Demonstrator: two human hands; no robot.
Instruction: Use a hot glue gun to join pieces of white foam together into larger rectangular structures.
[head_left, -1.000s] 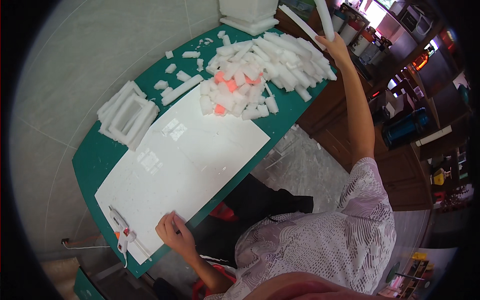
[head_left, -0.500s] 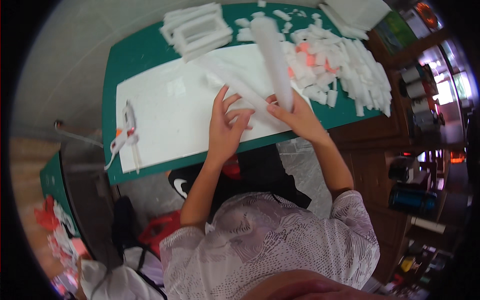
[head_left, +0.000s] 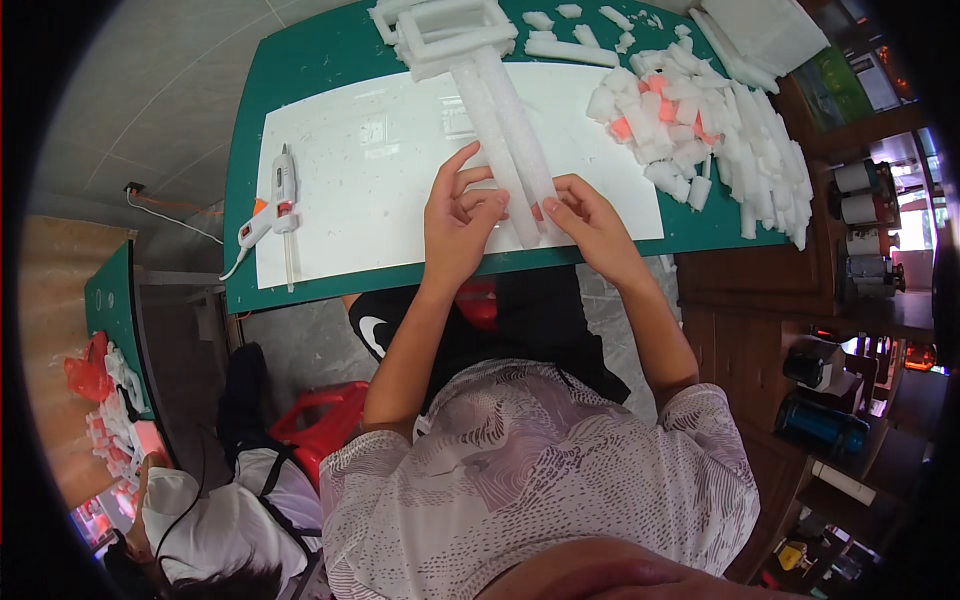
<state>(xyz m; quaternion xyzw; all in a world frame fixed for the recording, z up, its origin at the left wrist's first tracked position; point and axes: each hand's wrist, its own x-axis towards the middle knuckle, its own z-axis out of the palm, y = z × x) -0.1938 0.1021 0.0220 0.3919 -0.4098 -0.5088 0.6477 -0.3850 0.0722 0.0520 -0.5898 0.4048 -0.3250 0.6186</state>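
Two long white foam strips lie nearly side by side above the white board (head_left: pixel 370 200), running away from me; one is the left strip (head_left: pixel 490 130), the other the right strip (head_left: pixel 525 150). My left hand (head_left: pixel 458 220) is at the near part of the left strip, its thumb and curled fingers closed at that strip's edge. The near part of the right strip is pinched by my right hand (head_left: pixel 592 228), thumb toward me. At their far ends the strips reach a stack of white foam frames (head_left: pixel 455 35).
A white glue gun (head_left: pixel 275 205) with an orange part lies on the board's left. White and pink foam pieces (head_left: pixel 665 120) are heaped at the right on the green tabletop (head_left: pixel 265 90), beside more strips. A person in white (head_left: pixel 220 520) sits lower left near a red stool (head_left: pixel 325 410).
The two strips, earlier spread apart at an angle, have come together nearly parallel. My left hand has closed in on the left strip. The view has shifted, so the table appears higher.
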